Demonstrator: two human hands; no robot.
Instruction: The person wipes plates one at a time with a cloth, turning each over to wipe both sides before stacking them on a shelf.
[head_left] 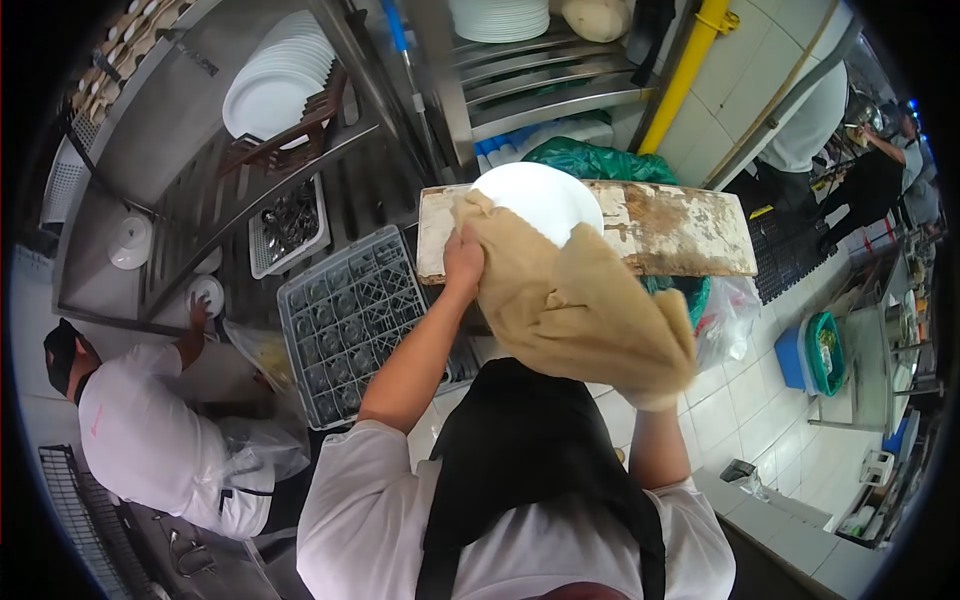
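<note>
A round white plate point(540, 195) is in front of me, above a worn wooden board point(690, 230). A tan cloth point(570, 300) covers its near and left parts. My left hand point(463, 262) is closed on the cloth at the plate's left side; whether its fingers also touch the plate is hidden. My right forearm point(660, 445) reaches up under the hanging right end of the cloth. That hand is covered, so its fingers do not show.
To the left are a grey glass rack point(350, 310), a white basket of cutlery point(290, 225) and stacked white plates point(275, 90). A co-worker point(160, 420) handles a dish there. Green bags point(600, 160) lie behind the board. A yellow pipe point(685, 75) rises beyond.
</note>
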